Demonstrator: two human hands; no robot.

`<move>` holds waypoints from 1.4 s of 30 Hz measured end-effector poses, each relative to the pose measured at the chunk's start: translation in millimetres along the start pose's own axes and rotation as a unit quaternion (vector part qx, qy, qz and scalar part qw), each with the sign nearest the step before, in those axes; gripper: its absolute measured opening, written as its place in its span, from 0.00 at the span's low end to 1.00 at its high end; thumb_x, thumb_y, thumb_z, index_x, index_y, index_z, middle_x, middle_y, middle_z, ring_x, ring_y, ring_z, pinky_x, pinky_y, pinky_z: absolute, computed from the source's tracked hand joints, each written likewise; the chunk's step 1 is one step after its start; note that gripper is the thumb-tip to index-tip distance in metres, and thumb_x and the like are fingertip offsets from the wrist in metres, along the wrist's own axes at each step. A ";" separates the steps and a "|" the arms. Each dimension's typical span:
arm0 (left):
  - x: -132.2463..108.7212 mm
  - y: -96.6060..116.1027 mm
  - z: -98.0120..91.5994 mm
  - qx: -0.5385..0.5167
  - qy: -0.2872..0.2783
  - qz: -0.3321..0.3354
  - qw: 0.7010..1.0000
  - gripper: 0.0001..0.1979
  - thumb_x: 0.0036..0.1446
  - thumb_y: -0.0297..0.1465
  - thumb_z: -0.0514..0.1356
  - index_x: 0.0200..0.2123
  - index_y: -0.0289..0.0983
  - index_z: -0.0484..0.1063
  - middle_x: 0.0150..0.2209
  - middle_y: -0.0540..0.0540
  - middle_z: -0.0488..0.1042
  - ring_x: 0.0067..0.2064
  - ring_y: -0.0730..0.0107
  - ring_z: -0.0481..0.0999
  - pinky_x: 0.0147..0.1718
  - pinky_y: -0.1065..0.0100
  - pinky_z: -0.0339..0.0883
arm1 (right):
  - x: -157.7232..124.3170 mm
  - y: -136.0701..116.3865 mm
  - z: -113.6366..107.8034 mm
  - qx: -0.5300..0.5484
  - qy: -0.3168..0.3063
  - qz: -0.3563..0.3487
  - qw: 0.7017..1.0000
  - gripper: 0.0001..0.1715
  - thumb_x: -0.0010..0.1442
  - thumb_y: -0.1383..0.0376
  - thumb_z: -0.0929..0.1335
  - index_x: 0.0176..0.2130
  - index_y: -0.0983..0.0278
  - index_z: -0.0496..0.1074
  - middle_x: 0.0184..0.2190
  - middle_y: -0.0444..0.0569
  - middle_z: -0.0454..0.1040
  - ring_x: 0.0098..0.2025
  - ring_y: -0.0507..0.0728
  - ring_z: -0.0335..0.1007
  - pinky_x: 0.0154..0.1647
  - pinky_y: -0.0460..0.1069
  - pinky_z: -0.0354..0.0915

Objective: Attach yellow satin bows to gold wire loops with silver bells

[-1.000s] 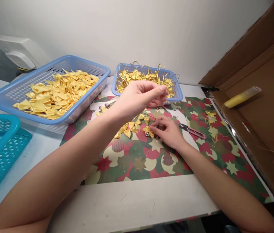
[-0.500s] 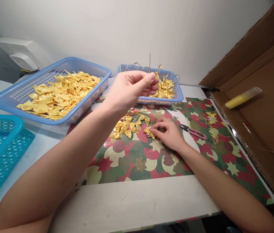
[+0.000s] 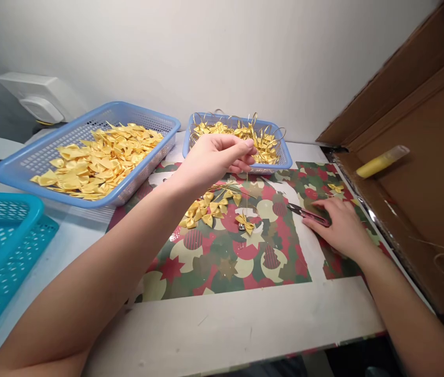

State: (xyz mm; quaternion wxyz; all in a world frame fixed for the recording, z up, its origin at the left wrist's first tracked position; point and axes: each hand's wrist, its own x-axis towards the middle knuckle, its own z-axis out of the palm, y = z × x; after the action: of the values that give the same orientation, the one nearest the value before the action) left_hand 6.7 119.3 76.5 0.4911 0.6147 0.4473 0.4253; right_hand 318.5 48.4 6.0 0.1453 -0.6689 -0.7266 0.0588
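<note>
Raised above the mat, my left hand (image 3: 228, 154) is closed, pinching a thread between thumb and fingertips. That thread (image 3: 247, 191) runs straight down to a yellow ribbon bow (image 3: 247, 222) with a small silver bell (image 3: 241, 226) beside it, on the patterned mat. At the right, my right hand (image 3: 342, 228) rests low with thumb and fingers apart, around the pink handles of thread snips (image 3: 315, 217) lying on the mat. Whether its fingertips touch the handles I cannot tell. Several finished-looking yellow bows (image 3: 206, 209) with gold cords lie left of the thread.
A blue basket (image 3: 145, 175) of yellow bows stands at the left, and a smaller blue basket (image 3: 287, 157) with corded bows stands behind my left hand. A teal basket (image 3: 29, 209) is at the near left. A cardboard wall (image 3: 422, 157) and a yellow tube (image 3: 381, 162) border the right.
My right hand has let go of the bow and moved right to the thread snips. My left hand stays raised with the thread; the needle that stood above it no longer shows clearly.
</note>
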 end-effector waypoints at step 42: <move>-20.6 19.9 -16.8 0.294 -0.345 -0.127 0.882 0.10 0.47 0.39 0.64 0.20 0.42 0.77 0.20 0.48 0.76 0.21 0.70 0.73 0.20 0.72 0.62 | 0.9 -29.5 18.6 0.046 0.031 0.028 0.998 0.09 0.61 0.58 0.64 0.35 0.61 0.67 0.40 0.56 0.72 0.46 0.66 0.63 0.47 0.60 0.61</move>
State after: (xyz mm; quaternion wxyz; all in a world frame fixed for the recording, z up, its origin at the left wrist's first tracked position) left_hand -11.8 100.8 97.0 0.4611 0.7765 0.4283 -0.0311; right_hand 284.9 48.4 -3.3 0.1971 -0.6831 -0.6991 0.0755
